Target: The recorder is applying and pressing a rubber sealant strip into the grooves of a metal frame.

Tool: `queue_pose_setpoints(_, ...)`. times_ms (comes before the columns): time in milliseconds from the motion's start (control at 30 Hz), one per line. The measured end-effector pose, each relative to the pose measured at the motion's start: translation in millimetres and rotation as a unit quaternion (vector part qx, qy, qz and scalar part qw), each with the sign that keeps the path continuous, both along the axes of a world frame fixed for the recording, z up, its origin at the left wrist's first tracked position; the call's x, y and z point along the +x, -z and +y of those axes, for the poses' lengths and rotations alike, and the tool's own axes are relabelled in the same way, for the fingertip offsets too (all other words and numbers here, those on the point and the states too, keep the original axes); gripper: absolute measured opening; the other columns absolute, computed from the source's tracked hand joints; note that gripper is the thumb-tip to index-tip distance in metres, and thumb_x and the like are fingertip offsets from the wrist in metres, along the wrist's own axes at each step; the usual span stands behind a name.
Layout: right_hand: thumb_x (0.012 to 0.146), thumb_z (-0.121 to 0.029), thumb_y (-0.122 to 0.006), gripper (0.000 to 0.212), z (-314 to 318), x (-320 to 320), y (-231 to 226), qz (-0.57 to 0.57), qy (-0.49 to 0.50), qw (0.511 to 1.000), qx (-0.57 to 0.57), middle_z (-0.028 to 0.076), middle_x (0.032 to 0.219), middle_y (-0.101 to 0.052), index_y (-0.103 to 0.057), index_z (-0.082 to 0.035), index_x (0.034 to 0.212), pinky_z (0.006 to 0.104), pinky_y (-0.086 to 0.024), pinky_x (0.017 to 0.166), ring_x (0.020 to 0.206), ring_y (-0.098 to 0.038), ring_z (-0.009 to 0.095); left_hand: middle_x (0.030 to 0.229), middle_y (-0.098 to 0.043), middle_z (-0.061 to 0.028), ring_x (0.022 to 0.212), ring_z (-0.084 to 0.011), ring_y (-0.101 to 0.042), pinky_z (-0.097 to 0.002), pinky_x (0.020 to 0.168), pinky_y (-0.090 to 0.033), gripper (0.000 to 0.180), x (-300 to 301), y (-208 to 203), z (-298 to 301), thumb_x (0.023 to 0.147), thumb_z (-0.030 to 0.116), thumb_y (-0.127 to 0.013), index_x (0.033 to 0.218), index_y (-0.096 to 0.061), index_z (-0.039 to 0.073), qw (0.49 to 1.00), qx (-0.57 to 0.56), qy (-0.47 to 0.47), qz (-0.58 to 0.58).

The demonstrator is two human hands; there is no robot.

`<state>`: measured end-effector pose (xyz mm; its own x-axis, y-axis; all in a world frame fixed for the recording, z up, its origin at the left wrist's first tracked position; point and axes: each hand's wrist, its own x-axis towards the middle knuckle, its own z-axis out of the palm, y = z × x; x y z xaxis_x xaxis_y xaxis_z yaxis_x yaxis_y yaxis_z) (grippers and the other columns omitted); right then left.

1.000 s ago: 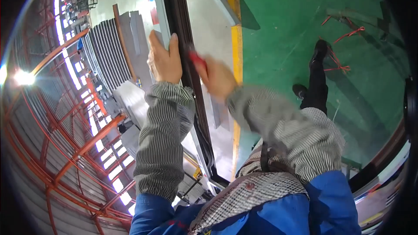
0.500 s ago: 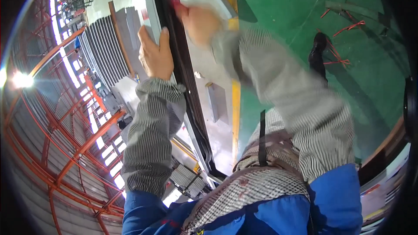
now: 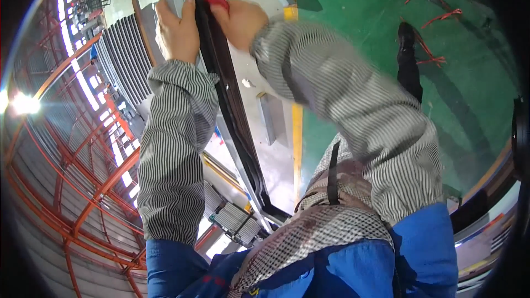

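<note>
A long, dark metal frame (image 3: 236, 105) with a pale grey outer edge runs from the top of the view down toward my body. A black strip lies along its channel. My left hand (image 3: 179, 33) grips the frame's grey edge, thumb on the near side and fingers over the far side. On the dark side, my right hand (image 3: 243, 22) is closed around a small red object (image 3: 215, 0), pressed against the channel. Most of that object is hidden in the fist, so its kind cannot be told. Striped sleeve covers are on both forearms.
A stack of grey ribbed panels (image 3: 126, 58) stands beyond the frame on the left. Below lie a grey bar (image 3: 266, 118) and a yellow floor line (image 3: 297, 149). Red strips (image 3: 433, 60) lie on the green floor at right, near a dark shoe (image 3: 406, 36).
Both hands have moved up the view along the frame, the left also leftward. My right hand, blurred before, shows more sharply, with the red object still in it.
</note>
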<state>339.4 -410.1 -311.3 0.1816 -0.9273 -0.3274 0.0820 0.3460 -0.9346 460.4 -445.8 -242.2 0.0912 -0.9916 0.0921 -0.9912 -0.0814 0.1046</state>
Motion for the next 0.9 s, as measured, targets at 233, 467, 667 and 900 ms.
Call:
queue_pose_setpoints(233, 0.091, -0.027, -0.051, 0.025, 246, 20, -24, -0.072, -0.214, 0.967, 0.12, 0.024, 0.084, -0.061, -0.06, -0.004, 0.099, 0.0486, -0.045, 0.073, 0.086, -0.06, 0.041, 0.11, -0.057, -0.025, 0.101, -0.039, -0.056, -0.0459, 0.087, -0.042, 0.063, 22, -5, 5, 0.085, 0.045, -0.054, 0.122, -0.042, -0.004, 0.997, -0.044, 0.022, -0.058)
queue_pose_setpoints(467, 0.093, -0.038, -0.047, 0.04, 43, 13, -8, -0.005, 0.002, 0.999, 0.037, 0.023, 0.073, -0.061, -0.059, 0.0, 0.088, 0.0461, -0.046, 0.061, 0.071, -0.061, 0.038, 0.114, -0.052, -0.0234, 0.104, -0.0327, -0.053, -0.0392, 0.088, -0.042, 0.063, 19, 5, -8, 0.086, 0.04, -0.059, 0.122, -0.043, -0.008, 0.999, -0.011, 0.041, 0.003)
queue_pose_setpoints(667, 0.094, -0.033, -0.044, 0.031, 290, 19, -22, -0.016, -0.332, 0.94, 0.07, 0.019, 0.074, -0.062, -0.054, -0.005, 0.103, 0.0485, -0.047, 0.063, 0.07, -0.061, 0.038, 0.116, -0.05, -0.0248, 0.105, -0.0342, -0.052, -0.04, 0.091, -0.041, 0.066, 16, -10, 0, 0.086, 0.04, -0.059, 0.127, -0.04, -0.008, 0.996, -0.001, -0.004, 0.088)
queue_pose_setpoints(900, 0.094, -0.028, -0.046, 0.023, 226, -19, -17, 0.035, -0.165, 0.984, 0.056, 0.021, 0.069, -0.057, -0.05, -0.005, 0.094, 0.0474, -0.044, 0.059, 0.066, -0.057, 0.04, 0.117, -0.054, -0.025, 0.111, -0.0344, -0.052, -0.0376, 0.091, -0.042, 0.052, 19, -6, 44, 0.094, 0.028, -0.047, 0.133, -0.036, -0.005, 0.939, 0.007, -0.047, 0.341)
